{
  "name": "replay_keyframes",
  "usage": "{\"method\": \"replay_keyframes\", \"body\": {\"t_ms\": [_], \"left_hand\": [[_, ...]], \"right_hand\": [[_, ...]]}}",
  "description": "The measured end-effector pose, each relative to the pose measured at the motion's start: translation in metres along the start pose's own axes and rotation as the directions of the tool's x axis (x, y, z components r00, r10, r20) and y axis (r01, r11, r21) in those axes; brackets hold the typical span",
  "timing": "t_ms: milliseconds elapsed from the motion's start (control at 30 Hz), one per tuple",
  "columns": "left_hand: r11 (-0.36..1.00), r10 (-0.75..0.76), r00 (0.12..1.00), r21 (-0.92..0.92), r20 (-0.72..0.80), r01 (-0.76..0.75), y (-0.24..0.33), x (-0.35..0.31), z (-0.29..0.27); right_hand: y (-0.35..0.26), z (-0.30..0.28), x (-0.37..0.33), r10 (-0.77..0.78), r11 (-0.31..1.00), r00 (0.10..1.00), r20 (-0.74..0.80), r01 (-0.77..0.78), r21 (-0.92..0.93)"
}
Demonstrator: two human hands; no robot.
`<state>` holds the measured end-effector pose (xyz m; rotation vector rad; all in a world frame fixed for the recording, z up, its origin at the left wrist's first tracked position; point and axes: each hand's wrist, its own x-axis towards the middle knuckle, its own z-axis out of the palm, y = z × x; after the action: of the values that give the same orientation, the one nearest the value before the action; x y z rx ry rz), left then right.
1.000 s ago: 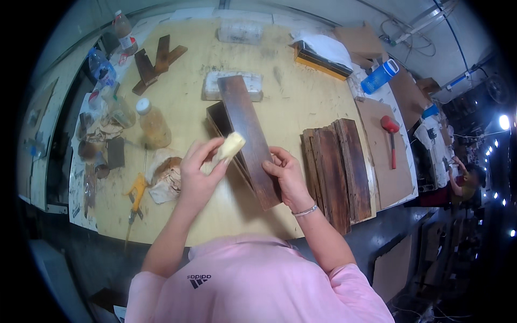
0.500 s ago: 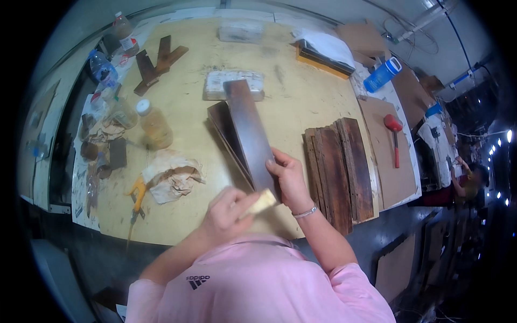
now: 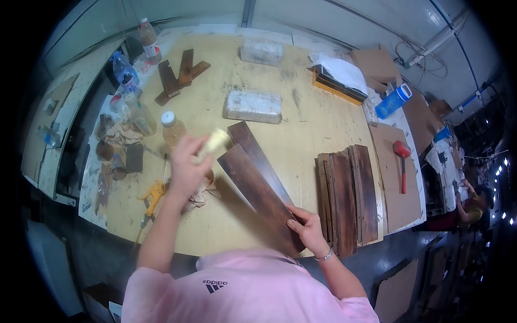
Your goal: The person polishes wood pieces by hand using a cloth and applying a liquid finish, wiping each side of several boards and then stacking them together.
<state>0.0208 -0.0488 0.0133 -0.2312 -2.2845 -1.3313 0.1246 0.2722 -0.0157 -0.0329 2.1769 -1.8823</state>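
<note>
My left hand [image 3: 188, 167] is closed round a pale yellow sponge-like pad [image 3: 216, 142], raised just left of the boards' far ends. My right hand [image 3: 308, 229] grips the near end of a dark brown wooden board [image 3: 261, 199], thumb on top. A second dark board [image 3: 252, 146] lies partly beneath it, fanned out to the right, with a glossy upper face; the same hand seems to steady both. Behind my left hand stands a bottle of amber liquid with a white cap [image 3: 171, 126], and a crumpled cloth [image 3: 199, 196] shows below the wrist.
A stack of dark boards [image 3: 344, 199] lies right of my right hand. Farther off are a white-wrapped block [image 3: 253, 106], crossed wood pieces [image 3: 183, 75] and a blue bottle [image 3: 393, 101]. A red mallet [image 3: 402, 152] rests on cardboard at right; a yellow glue gun-like tool [image 3: 153, 199] sits at left.
My left hand has moved the pad from the boards' near end up and left to their far end. The boards have shifted, and the upper one now shows a brown, less shiny face.
</note>
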Motion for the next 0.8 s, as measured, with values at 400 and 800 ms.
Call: {"method": "replay_keyframes", "body": {"t_ms": [400,800], "left_hand": [[0.977,-0.212,0.977,-0.001,0.006,0.212,-0.022,-0.001,-0.008],[0.833,0.527,0.793,-0.374,0.307,-0.408,0.108,-0.102,0.063]], "right_hand": [[0.012,-0.002,-0.001,-0.187,0.975,0.982,-0.016,0.184,-0.125],[-0.001,0.048,0.030,0.151,0.665,0.956,0.251,-0.286,0.689]]}}
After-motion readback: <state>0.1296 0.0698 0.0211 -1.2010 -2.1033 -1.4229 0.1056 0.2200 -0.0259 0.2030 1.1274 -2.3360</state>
